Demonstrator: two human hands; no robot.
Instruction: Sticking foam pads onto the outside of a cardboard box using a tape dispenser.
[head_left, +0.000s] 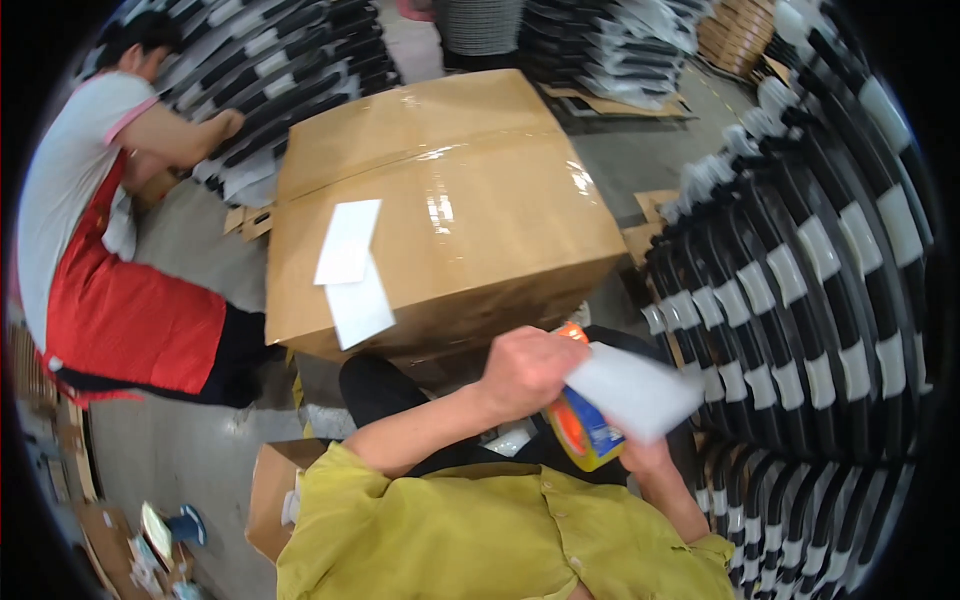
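Note:
My left hand (pixel 532 371) is closed at the upper part of a yellow bottle (pixel 573 432) with an orange top and a blue and orange label. The bottle is tilted over my lap. A white card or sheet (pixel 635 390), smeared by motion, covers the bottle's right side and reaches to my left fingertips. Below that sheet, near the bottle's base, is my right hand (pixel 648 456); its fingers are mostly hidden. Just ahead stands a large taped cardboard box (pixel 470 190). Two overlapping white sheets (pixel 350 240) lie on its left side.
Tall stacks of dark curved parts with white wrapping (pixel 800 300) rise close on my right. At the left, a person in a red apron (pixel 130 320) bends toward another stack (pixel 290 70). A small open carton (pixel 270 500) sits beside my left elbow.

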